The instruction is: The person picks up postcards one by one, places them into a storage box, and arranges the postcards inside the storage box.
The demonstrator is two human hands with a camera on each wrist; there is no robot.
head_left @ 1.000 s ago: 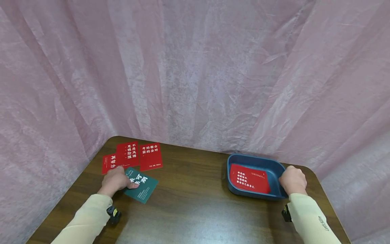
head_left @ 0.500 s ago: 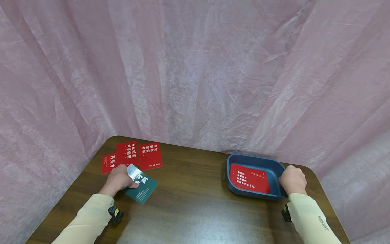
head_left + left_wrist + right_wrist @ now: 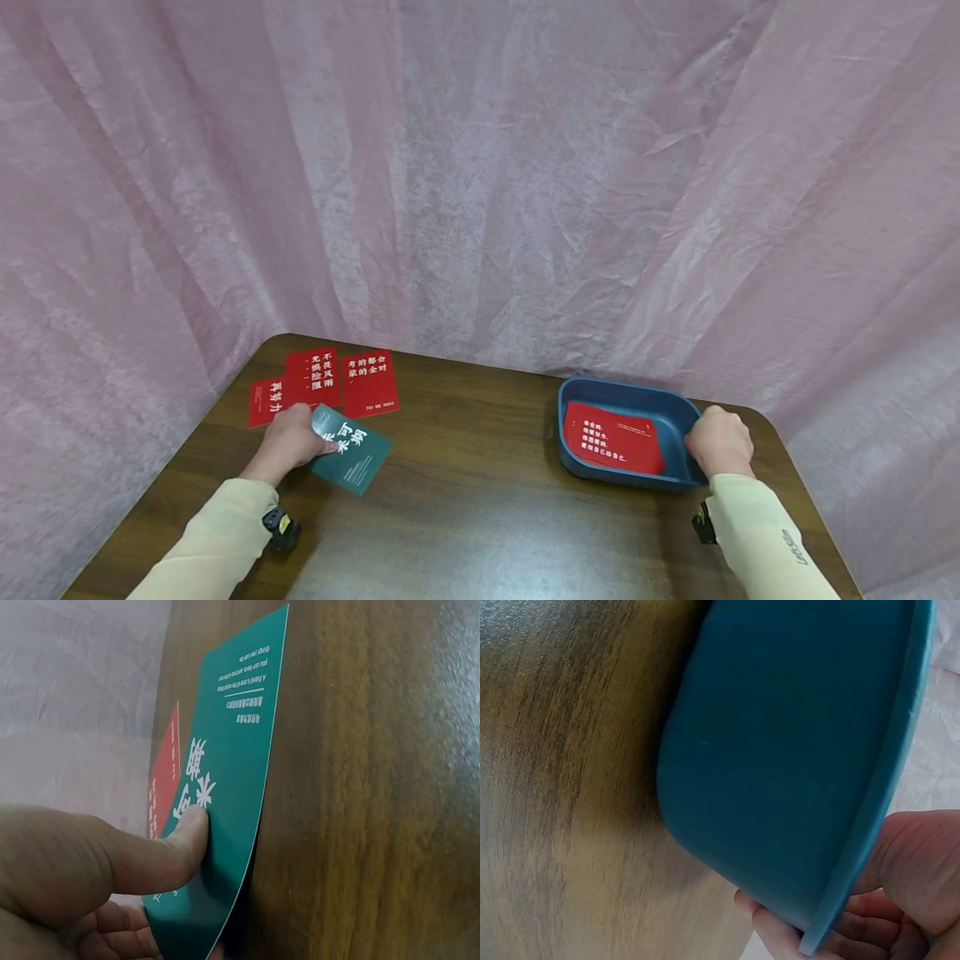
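My left hand [image 3: 288, 442] pinches a green card [image 3: 356, 458] with white lettering. In the left wrist view the thumb lies on the printed face of the card [image 3: 236, 750], fingers curl beneath it, and the card bows slightly above the wood. My right hand [image 3: 722, 442] grips the right end of a blue tray [image 3: 637, 479]; in the right wrist view its fingers [image 3: 776, 930] wrap under the rim at one corner. A red card [image 3: 611, 437] with white lettering lies inside the tray.
Several red cards lie at the table's back left: one upright card [image 3: 371, 392], another beside it [image 3: 311, 367], and a third [image 3: 262, 400] partly under that one. A pink curtain [image 3: 480, 208] hangs behind the brown table [image 3: 480, 467].
The green card, held in my left hand throughout, has tilted and its lower corner has come up slightly. My right hand and the tray stay practically where they were.
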